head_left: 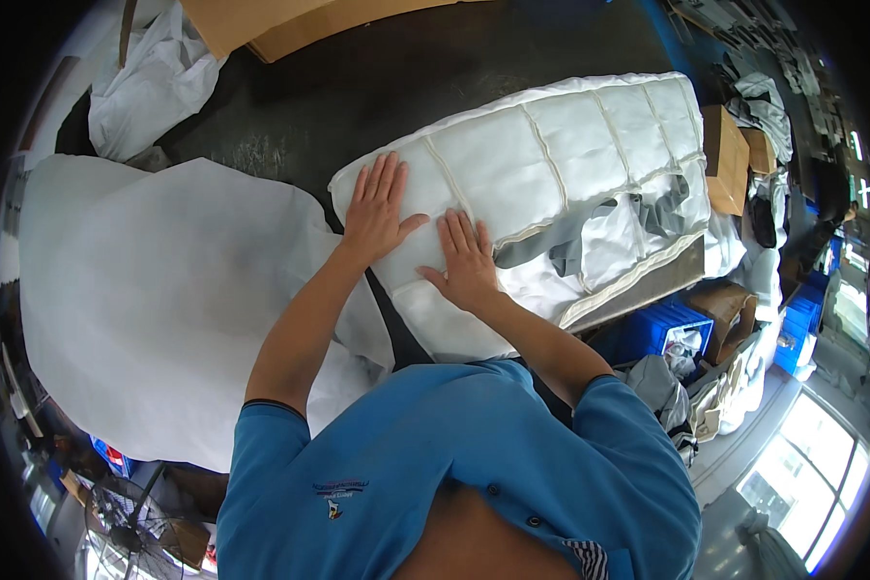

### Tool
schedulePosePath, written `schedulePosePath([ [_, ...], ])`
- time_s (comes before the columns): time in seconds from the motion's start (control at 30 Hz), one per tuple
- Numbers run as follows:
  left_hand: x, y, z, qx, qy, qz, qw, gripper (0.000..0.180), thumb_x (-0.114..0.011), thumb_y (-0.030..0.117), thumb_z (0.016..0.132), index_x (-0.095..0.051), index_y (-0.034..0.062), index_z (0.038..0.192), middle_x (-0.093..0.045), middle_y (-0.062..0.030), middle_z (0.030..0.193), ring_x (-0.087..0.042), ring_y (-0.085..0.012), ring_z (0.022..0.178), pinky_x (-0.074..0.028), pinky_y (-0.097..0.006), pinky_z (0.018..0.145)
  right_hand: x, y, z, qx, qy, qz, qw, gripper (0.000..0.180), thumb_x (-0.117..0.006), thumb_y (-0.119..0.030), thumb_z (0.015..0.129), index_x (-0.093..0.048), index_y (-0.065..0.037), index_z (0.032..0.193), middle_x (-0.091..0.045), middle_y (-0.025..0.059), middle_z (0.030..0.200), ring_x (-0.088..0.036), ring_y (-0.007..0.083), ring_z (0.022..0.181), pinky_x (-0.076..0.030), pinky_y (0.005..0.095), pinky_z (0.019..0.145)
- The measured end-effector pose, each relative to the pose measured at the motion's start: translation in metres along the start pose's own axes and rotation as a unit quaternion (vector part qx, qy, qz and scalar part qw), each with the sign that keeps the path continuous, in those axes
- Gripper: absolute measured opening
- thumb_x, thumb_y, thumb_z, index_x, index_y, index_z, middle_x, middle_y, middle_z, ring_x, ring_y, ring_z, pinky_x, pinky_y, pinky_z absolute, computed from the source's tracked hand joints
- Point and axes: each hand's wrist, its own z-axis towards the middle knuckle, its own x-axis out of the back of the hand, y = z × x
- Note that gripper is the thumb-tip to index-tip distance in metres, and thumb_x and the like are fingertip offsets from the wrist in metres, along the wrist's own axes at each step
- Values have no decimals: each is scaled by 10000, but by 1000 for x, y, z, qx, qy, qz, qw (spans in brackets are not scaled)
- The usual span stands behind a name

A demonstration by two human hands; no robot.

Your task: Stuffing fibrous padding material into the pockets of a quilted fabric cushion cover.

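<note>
A large white fabric bag (pixel 512 145) with piped seams lies on a dark table in front of me. Wide grey straps (pixel 551 240) are attached along its nearer side. My left hand (pixel 379 213) rests flat on the bag's left end, fingers stretched out and thumb apart. Just right of it and slightly nearer, my right hand (pixel 466 263) also presses flat on the white cloth, close to the end of a grey strap. Neither hand grips anything.
A big white sheet-like bundle (pixel 164 290) fills the left side. Cardboard boxes (pixel 725 159) stand beyond the bag's right end, and another carton (pixel 290 24) sits at the far edge. A blue crate (pixel 669 329) is at right. A fan (pixel 130 532) stands lower left.
</note>
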Motion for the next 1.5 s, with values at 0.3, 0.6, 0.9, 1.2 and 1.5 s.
schedulePosePath([
  [0.3, -6, 12, -21, -46, -9, 4, 999, 834, -710, 499, 845, -443, 50, 1495, -359, -139, 1607, -331, -290, 1493, -196, -444, 1248, 12, 21, 8, 79, -3, 16, 997, 846, -600, -556, 935, -395, 41, 1498, -359, 232, 1577, -279, 364, 1507, -119, 544, 1239],
  [0.6, -14, 24, -56, 68, 22, 24, 997, 788, -655, 441, 899, -400, 14, 1510, -345, -182, 1605, -281, -329, 1513, -192, -501, 1242, 18, 30, 31, 119, -6, 6, 993, 769, -571, -493, 970, -389, 35, 1498, -371, 215, 1573, -301, 353, 1496, -199, 512, 1231],
  [0.9, -28, 129, -129, 142, -35, -42, 988, 857, -661, 475, 859, -414, -81, 1462, -367, -254, 1559, -324, -396, 1475, -207, -521, 1236, 17, -2, 73, 277, 39, 48, 959, 706, -584, -379, 979, -359, 23, 1515, -357, 214, 1583, -285, 396, 1494, -241, 494, 1223],
  [1.2, -14, 119, -121, 206, 66, -3, 976, 886, -676, 493, 852, -403, -80, 1469, -334, -239, 1585, -302, -363, 1492, -229, -470, 1233, 25, 14, 74, 273, -43, 122, 953, 626, -616, -378, 961, -483, 34, 1413, -474, 203, 1478, -416, 385, 1378, -321, 487, 1158],
  [1.5, -26, 146, -132, 231, 24, -28, 972, 876, -655, 491, 881, -386, -100, 1469, -320, -262, 1583, -290, -377, 1492, -207, -465, 1241, 8, -4, 75, 372, -33, -11, 927, 676, -554, -531, 954, -556, 17, 1349, -583, 195, 1344, -503, 381, 1278, -356, 480, 1117],
])
